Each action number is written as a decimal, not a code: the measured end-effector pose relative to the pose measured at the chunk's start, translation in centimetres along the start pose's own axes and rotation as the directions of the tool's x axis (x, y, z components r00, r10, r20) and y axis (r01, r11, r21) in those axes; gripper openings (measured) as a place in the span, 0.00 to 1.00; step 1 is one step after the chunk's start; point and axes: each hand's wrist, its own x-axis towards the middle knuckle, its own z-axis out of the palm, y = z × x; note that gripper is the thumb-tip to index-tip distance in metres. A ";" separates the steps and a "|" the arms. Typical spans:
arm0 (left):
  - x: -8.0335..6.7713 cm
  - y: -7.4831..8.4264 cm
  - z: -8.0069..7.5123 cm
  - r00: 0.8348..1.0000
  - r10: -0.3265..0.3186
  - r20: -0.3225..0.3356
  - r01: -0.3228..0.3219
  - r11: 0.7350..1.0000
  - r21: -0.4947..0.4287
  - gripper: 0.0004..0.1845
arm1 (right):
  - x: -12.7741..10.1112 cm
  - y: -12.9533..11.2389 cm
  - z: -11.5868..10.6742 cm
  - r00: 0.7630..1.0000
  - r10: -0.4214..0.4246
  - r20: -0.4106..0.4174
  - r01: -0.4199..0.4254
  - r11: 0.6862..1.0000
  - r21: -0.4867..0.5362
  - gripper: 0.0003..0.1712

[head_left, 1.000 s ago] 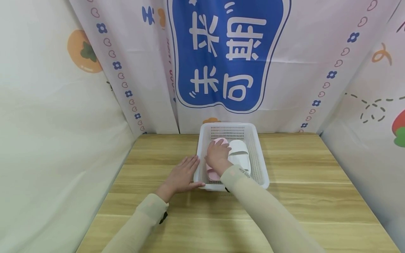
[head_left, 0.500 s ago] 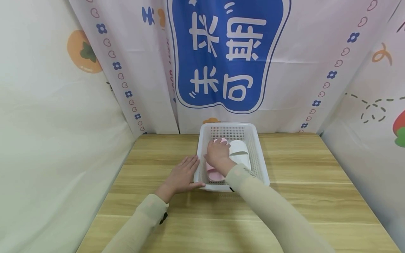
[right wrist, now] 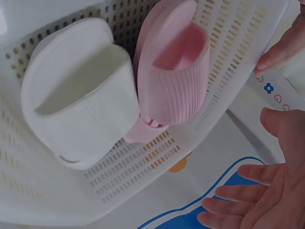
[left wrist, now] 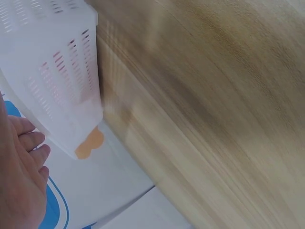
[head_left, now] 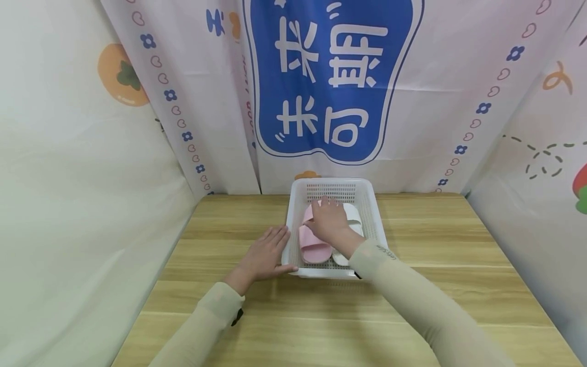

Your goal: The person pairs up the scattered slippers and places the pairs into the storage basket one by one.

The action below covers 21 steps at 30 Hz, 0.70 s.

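A white plastic basket (head_left: pixel 321 273) with slotted walls stands at the back of the table. Inside lie a pink slipper (head_left: pixel 315 245) on the left and a white slipper (head_left: pixel 354 214) on the right, side by side. My left hand (head_left: pixel 260 258) rests along the basket's left rim, thumb at the front left corner. Over the slippers is my right hand (head_left: pixel 329 220), which covers part of both in the head view. The right wrist view shows that right hand (right wrist: pixel 267 186) with its fingers apart and nothing between them. A further pink part shows beneath the pink slipper (right wrist: pixel 174 88) there.
The wooden table (head_left: pixel 440 275) reaches back to a printed cloth (head_left: pixel 403 168) hanging right behind the basket. Pale cloth walls (head_left: pixel 91 204) close off both sides of the table.
My right hand has drawn off the pink slipper and moved right, toward the white slipper. More of the pink slipper shows now. My left hand and the basket stay in place.
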 end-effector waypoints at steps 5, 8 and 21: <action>-0.2 0.0 -0.1 1.000 0.003 -0.011 -0.003 1.000 -0.012 0.55 | -0.5 1.5 -0.3 0.998 -0.043 -0.053 0.043 0.999 0.006 0.41; -0.3 -0.1 -0.2 1.000 0.005 -0.016 -0.005 1.000 -0.016 0.56 | -1.0 2.3 -0.9 0.997 -0.056 -0.054 0.057 0.998 0.023 0.41; 0.2 -1.1 -1.6 0.995 0.005 -0.104 -0.005 1.000 0.003 0.50 | -3.7 6.3 -2.6 0.976 -0.154 -0.154 0.159 0.987 0.019 0.41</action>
